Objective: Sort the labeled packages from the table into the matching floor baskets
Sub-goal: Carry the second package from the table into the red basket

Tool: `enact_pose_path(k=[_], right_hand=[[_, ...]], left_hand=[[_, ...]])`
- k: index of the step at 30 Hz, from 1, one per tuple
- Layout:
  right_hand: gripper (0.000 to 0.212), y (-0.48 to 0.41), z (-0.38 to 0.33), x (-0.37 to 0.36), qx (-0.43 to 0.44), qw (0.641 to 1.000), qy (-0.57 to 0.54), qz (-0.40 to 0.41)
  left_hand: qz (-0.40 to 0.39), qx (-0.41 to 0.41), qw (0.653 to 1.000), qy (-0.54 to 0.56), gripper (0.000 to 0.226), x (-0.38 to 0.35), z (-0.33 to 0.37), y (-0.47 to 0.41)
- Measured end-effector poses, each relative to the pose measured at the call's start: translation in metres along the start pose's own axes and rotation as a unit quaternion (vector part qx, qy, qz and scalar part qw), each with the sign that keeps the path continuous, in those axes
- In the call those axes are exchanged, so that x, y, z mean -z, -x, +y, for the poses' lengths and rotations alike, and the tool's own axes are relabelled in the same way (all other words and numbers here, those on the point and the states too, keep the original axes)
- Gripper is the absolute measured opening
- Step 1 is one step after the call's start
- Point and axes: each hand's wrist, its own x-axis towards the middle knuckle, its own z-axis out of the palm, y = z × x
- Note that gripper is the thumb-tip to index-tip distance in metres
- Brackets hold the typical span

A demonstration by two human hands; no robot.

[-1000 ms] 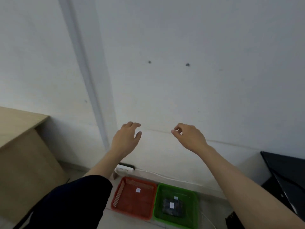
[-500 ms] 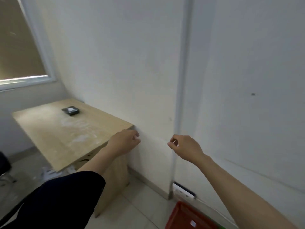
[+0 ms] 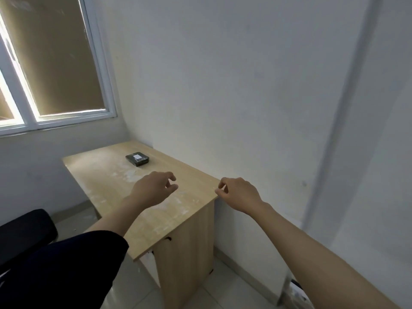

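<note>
One dark package (image 3: 137, 160) with a small white label lies flat on the far part of the light wooden table (image 3: 107, 188), close to the wall. My left hand (image 3: 153, 189) hovers over the table's near half, fingers loosely curled and holding nothing. My right hand (image 3: 239, 194) hangs by the table's right corner, also empty, thumb and forefinger nearly touching. Both hands are well short of the package. No floor basket is in view.
A white wall runs along the table's right side, with a window (image 3: 51, 63) and drawn blind at the far left. A black chair (image 3: 22, 230) stands at the lower left. A white power strip (image 3: 296, 291) lies on the tiled floor by the wall.
My view has swung left, away from the red and green floor baskets to the table and window. Both empty hands moved along and now reach over the table's near end.
</note>
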Motion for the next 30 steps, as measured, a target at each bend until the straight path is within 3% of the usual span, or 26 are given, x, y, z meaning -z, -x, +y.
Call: enact_pose_path(k=[14, 21, 23, 30], right_hand=[[0.04, -0.216, -0.108, -0.076, 0.021, 0.999, 0.05, -0.001], [0.039, -0.311, -0.159, -0.127, -0.039, 0.999, 0.035, 0.01], [0.039, -0.356, -0.201, -0.162, -0.071, 0.997, 0.028, 0.008], [0.038, -0.406, -0.232, -0.192, -0.104, 0.994, 0.038, 0.013]], left_hand=[[-0.05, -0.023, 0.997, -0.049, 0.034, 0.029, -0.186, -0.17], [-0.039, -0.085, 0.993, -0.073, 0.034, 0.035, -0.282, -0.252], [-0.04, -0.109, 0.991, -0.073, 0.036, 0.044, -0.343, -0.289], [-0.045, -0.129, 0.989, -0.062, 0.031, 0.044, -0.409, -0.343]])
